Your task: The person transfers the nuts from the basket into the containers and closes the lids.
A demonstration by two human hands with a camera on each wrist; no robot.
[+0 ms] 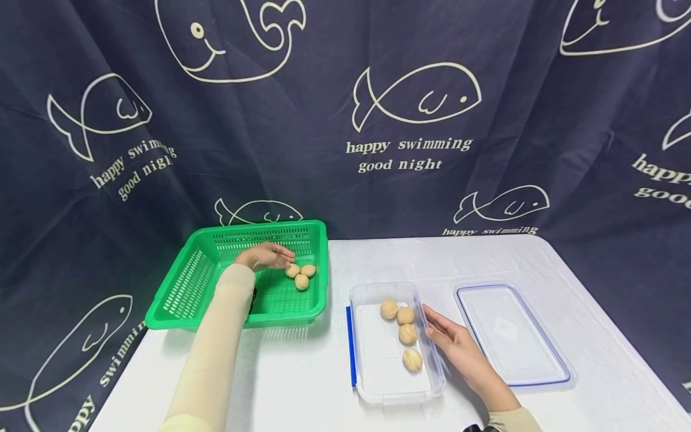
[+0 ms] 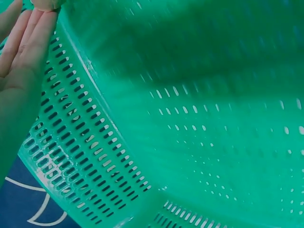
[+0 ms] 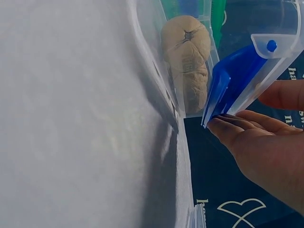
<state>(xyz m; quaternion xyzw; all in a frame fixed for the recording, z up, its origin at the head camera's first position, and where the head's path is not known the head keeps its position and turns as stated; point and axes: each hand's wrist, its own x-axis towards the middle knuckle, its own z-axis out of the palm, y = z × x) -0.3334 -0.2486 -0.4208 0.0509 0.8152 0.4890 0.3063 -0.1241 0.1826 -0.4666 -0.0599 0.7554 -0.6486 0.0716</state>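
Inside a green basket (image 1: 237, 318) on the left, my left hand (image 1: 266, 257) reaches over several walnuts (image 1: 302, 282). Its fingers are fairly straight, and in the left wrist view their tips meet a walnut (image 2: 46, 4) at the top edge. A clear plastic food container (image 1: 372, 384) stands open on the table with several walnuts (image 1: 407, 334) along its right side. My right hand (image 1: 459, 348) holds that container by its right wall. In the right wrist view, fingers and thumb are at a blue latch (image 3: 232, 80) on the container.
A clear lid (image 1: 513, 336) with a blue seal lies flat to the right of the container. The white table (image 1: 302, 384) runs under everything. Behind it hangs a dark blue curtain (image 1: 324, 180) with fish drawings. Another blue latch (image 1: 351, 345) sticks out at the container's left side.
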